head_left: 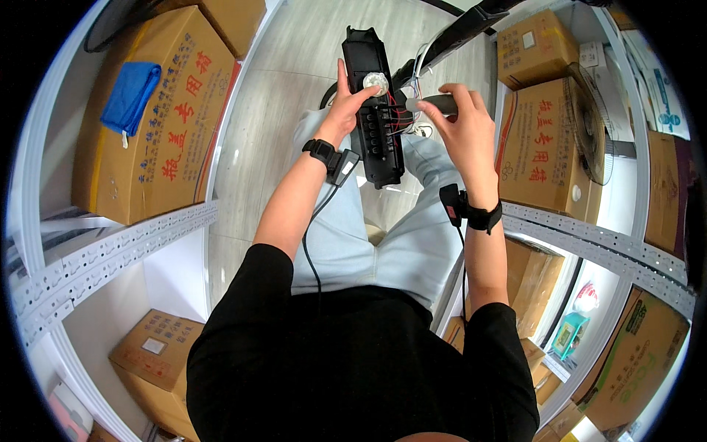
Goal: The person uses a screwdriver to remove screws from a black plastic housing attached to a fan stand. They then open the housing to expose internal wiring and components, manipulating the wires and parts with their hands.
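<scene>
A long black housing with a row of round openings along its lower half stands lengthwise above my lap. My left hand grips its left side, with the thumb at a clear round part on its upper half. My right hand has its fingers closed on a grey handle pointing at the housing's middle right, among red and black wires. The handle's tip is too small to make out. White cables rise behind them along a dark bar.
Metal shelving flanks me on both sides, holding cardboard boxes, a blue folded cloth on the left, and a wire fan guard and teal item on the right. My legs are over the pale floor.
</scene>
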The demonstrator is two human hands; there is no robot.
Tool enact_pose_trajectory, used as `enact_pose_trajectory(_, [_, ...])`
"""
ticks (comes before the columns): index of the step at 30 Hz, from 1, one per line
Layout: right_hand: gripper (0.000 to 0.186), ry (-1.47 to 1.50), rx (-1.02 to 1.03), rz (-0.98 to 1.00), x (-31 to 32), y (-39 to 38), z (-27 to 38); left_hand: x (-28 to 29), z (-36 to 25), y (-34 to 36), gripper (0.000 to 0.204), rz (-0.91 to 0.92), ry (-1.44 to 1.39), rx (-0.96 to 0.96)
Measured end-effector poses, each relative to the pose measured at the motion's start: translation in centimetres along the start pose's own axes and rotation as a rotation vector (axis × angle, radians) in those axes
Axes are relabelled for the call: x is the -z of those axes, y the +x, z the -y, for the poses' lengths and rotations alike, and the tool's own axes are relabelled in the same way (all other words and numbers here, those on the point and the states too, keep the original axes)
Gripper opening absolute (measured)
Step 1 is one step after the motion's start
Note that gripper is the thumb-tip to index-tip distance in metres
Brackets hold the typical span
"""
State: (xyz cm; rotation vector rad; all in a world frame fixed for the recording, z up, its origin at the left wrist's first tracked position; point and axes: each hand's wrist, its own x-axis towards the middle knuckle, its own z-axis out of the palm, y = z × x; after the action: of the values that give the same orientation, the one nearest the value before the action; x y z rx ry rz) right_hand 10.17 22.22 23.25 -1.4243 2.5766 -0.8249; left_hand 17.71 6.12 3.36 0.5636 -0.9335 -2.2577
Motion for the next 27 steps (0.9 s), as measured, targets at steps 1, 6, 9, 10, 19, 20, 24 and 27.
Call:
enact_pose_trajectory(1, [0.037, -0.045, -0.004, 0.008, -0.2, 0.1, -0.5, 0.1, -0.2, 0.0, 0.103, 0.014, -0.004, 0.027])
enact_pose_trajectory(6, [0.033, 0.08, 0.218, -0.108, -0.3, 0.3, -1.0, 0.1, -0.4, 0.1, 0.104, 0.062, 0.001, -0.028])
enact_pose_trajectory(9, [0.028, 0.064, 0.05, -0.072, -0.1, 0.0, 0.3, 0.2, 0.1, 0.2, 0.099, 0.085, 0.019, -0.052])
enact_pose_trajectory(10, [0.027, 0.001, 0.02, -0.062, -0.3, 0.2, 0.0, 0.4, 0.1, 0.4, 0.096, 0.096, 0.038, -0.07])
enact_pose_trajectory(19, [0.027, 0.109, 0.094, -0.13, 0.5, -0.3, -0.9, 0.6, 0.3, 0.3, 0.035, 0.173, 0.168, -0.003])
enact_pose_trajectory(20, [0.027, 0.109, 0.092, -0.147, 0.6, -0.4, -1.0, 0.6, 0.4, 0.2, 0.03, 0.186, 0.184, 0.0])
enact_pose_trajectory(24, [0.027, 0.131, 0.046, -0.192, 1.2, -0.4, -1.4, 0.9, 0.8, 0.5, 0.02, 0.147, 0.173, 0.015])
enact_pose_trajectory(27, [0.027, 0.13, 0.082, -0.264, 1.3, -0.2, -1.9, 1.1, 0.9, 0.7, 0.017, 0.179, 0.075, 0.076])
